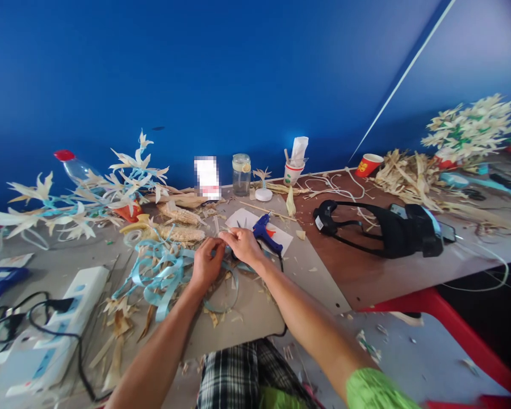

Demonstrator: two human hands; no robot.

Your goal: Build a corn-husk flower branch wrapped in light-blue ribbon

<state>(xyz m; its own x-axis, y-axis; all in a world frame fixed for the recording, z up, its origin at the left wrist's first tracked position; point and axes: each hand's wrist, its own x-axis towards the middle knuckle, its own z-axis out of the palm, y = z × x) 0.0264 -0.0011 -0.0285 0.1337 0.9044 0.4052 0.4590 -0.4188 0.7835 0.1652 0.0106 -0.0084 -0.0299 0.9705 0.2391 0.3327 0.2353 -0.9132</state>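
Observation:
My left hand (pixel 206 262) and my right hand (pixel 243 244) meet over the table (pixel 255 318), fingers pinched together on a small pale piece of corn husk (pixel 223 238) between them. A tangle of light blue ribbon (pixel 162 272) lies just left of and beneath the hands. A blue glue gun (pixel 264 233) rests on a white sheet (pixel 244 218) right behind my right hand. Dried corn cobs (pixel 181 224) lie beyond the ribbon.
Husk flowers on blue stems (pixel 80 199) spread at the left near a plastic bottle (pixel 74 165). A white power strip (pixel 68 318) with black cables is front left. A glass jar (pixel 241 174), paper cups (pixel 293 170), a black headset (pixel 392 227), husk piles (pixel 413 176) and a red chair (pixel 451 324) stand right.

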